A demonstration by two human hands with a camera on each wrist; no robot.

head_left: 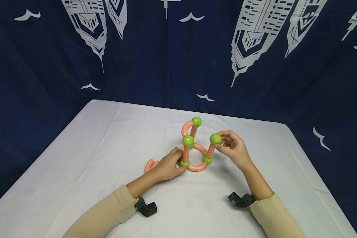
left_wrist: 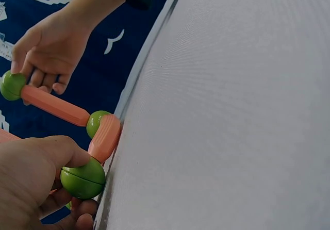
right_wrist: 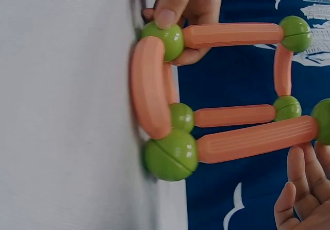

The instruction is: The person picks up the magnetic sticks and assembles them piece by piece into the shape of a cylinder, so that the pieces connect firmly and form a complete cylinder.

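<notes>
Orange-rod frame [head_left: 196, 155] mid-assembly: left hand [head_left: 166, 167] pinching base ball [head_left: 184, 162], right hand [head_left: 233, 148] pinching top ball [head_left: 215, 138]; next, probably, steady seating on leaning rod [head_left: 210, 150].

Orange-rod, green-ball structure [head_left: 195, 148], upright on white table, three rods rising from curved base

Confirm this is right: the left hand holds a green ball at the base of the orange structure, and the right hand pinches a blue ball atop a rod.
Wrong in one respect: the ball the right hand pinches is green, as the head view shows. The left hand does hold a green base ball.
</notes>
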